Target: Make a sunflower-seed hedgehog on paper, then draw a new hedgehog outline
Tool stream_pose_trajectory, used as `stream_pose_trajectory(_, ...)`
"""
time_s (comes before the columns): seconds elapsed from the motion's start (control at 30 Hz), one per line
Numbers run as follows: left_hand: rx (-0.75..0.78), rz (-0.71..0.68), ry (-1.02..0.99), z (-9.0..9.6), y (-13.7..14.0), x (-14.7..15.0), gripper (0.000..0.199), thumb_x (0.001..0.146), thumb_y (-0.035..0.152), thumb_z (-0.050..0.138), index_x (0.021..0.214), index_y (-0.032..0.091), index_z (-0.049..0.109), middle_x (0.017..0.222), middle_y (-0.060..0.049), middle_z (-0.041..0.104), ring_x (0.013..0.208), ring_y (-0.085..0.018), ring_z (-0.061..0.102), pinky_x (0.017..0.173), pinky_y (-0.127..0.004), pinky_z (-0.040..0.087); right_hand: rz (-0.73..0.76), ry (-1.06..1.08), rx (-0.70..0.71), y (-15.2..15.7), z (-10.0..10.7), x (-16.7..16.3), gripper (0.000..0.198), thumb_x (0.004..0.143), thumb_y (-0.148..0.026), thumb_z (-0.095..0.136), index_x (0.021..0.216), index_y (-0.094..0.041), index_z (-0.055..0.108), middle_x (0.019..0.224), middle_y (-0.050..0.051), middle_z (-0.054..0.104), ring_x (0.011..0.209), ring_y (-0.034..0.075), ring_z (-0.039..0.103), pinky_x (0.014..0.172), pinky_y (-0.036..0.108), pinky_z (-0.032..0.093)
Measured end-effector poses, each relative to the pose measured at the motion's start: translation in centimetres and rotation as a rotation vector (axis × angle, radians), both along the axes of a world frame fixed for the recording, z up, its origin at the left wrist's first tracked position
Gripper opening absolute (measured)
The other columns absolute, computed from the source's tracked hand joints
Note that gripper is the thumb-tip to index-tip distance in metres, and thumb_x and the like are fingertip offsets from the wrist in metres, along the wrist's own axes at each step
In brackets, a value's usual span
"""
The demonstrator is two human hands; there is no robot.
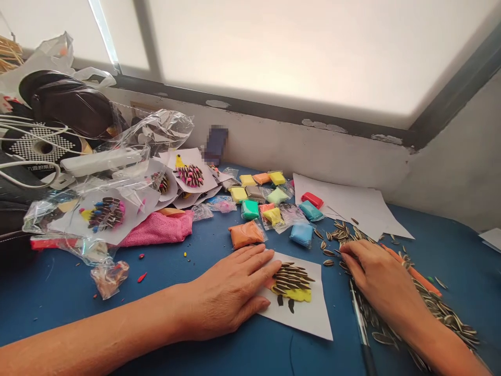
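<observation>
My left hand (229, 292) lies flat with fingers stretched out, its fingertips over the left side of a white paper sheet (321, 318). On that sheet is a yellow clay figure (303, 296) with dark clay feet and rows of striped sunflower seeds (293, 275) stuck in its back. My fingers cover its left end. To the right, my right hand (381, 277) reaches into a pile of loose sunflower seeds (450, 316), thumb and forefinger pinched on a sunflower seed (337, 251) whose tip shows at the fingertips.
A craft knife (358, 313) and an orange stick (420, 274) lie by the seeds. Behind are wrapped clay packets (250, 209), an orange packet (246, 235) and blank paper (352, 201). Leftward are a pink towel (156, 230), finished seed pictures (190, 169), plastic bags and a cable spool (43, 146).
</observation>
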State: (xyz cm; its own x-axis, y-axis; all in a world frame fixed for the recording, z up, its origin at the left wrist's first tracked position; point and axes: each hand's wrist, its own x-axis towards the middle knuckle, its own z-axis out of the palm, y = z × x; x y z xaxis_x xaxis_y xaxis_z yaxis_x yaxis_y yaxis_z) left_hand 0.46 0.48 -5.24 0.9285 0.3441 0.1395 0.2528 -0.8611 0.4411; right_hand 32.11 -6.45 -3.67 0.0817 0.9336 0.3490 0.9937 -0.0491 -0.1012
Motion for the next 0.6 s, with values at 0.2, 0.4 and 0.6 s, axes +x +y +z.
stream_pose_trajectory(0.2,-0.031,0.011,-0.007,0.0,0.1,-0.1,0.062,0.103,0.033,0.052,0.158,0.012,0.035,0.162,-0.018,0.038,0.152,-0.034,0.033,0.124,-0.053,0.030,-0.015,0.043,0.005,-0.3,0.9,-1.2,0.030,0.089,-0.038,0.043,0.089,-0.023,0.069,0.086,0.007,0.077,0.076,0.026,0.074,0.062,0.038,0.053)
stream_pose_trajectory(0.4,-0.054,0.023,-0.015,0.1,0.1,-0.2,0.062,0.101,0.031,0.053,0.158,0.012,0.035,0.162,-0.018,0.038,0.153,-0.033,0.032,0.124,-0.053,0.029,0.049,0.087,-0.053,-1.3,2.4,-3.2,0.032,0.087,-0.033,0.040,0.083,-0.027,0.072,0.076,0.003,0.075,0.058,0.019,0.069,0.048,0.031,0.047)
stream_pose_trajectory(0.6,-0.059,0.015,-0.023,0.2,0.0,-0.2,0.060,0.101,0.029,0.052,0.157,0.014,0.035,0.162,-0.018,0.038,0.152,-0.033,0.032,0.124,-0.054,0.030,0.125,0.168,-0.138,-1.9,2.8,-4.1,0.024,0.084,-0.037,0.053,0.075,-0.028,0.073,0.063,0.001,0.071,0.049,0.017,0.066,0.044,0.028,0.049)
